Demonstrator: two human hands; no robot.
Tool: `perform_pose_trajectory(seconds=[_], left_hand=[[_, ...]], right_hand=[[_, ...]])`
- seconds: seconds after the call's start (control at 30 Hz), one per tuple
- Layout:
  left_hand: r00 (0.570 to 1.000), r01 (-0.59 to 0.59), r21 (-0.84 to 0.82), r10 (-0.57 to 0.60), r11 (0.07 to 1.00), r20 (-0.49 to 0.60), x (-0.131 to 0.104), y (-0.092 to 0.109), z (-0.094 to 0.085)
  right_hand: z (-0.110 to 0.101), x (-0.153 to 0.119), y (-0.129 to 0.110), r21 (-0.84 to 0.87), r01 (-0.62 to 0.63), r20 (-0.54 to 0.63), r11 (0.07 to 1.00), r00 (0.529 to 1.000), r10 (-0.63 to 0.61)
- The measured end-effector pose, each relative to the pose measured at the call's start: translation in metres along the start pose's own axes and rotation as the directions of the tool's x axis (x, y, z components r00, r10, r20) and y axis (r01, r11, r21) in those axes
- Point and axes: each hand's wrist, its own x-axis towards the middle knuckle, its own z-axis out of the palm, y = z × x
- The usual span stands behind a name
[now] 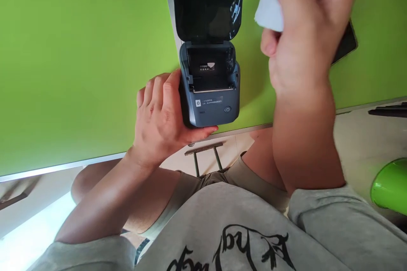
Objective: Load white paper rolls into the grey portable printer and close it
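A small dark blue-grey label printer (211, 108) rests near the front edge of the green table. Its black lid (208, 6) is swung up and back, baring a compartment with a printed label inside. No roll shows in it. My left hand (159, 110) grips the printer's left side, with the thumb along its front edge. Up and to the right, apart from the printer, my right hand (300, 42) is closed on a white cloth (269, 8), which could also be tissue. Part of it is hidden behind the fingers, and the hand is slightly blurred.
The green table (79, 59) has a metal seam running up behind the printer. A dark flat device (348, 44) lies partly behind my right wrist. Below the table's edge are my legs, a stool-like frame (205, 150) and a green bin-like object (391, 186) at far right.
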Motion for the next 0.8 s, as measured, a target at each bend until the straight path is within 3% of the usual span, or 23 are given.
perform_pose_trajectory(seconds=[0.13, 0.33, 0.43, 0.57, 0.8], left_hand=[[0.994, -0.086, 0.058, 0.090, 0.995, -0.066, 0.000, 0.000, 0.001], [0.976, -0.169, 0.154, 0.188, 0.973, -0.114, 0.001, -0.003, 0.005], [0.970, -0.176, 0.168, 0.200, 0.970, -0.136, 0.001, -0.005, 0.006], [0.969, -0.187, 0.166, 0.210, 0.968, -0.131, 0.001, -0.005, 0.005], [0.974, -0.176, 0.142, 0.193, 0.974, -0.116, 0.000, -0.005, 0.005]], right_hand=[[0.000, -0.016, -0.002, -0.223, 0.085, 0.180, 0.971, 0.983, -0.045], [-0.006, -0.018, 0.011, -0.424, 0.193, 0.220, 0.885, 0.970, -0.106], [-0.013, -0.012, 0.025, -0.471, 0.301, 0.254, 0.829, 0.947, -0.199], [-0.022, -0.008, 0.036, -0.550, 0.341, 0.230, 0.762, 0.939, -0.255], [-0.029, -0.007, 0.045, -0.517, 0.330, 0.263, 0.790, 0.939, -0.220]])
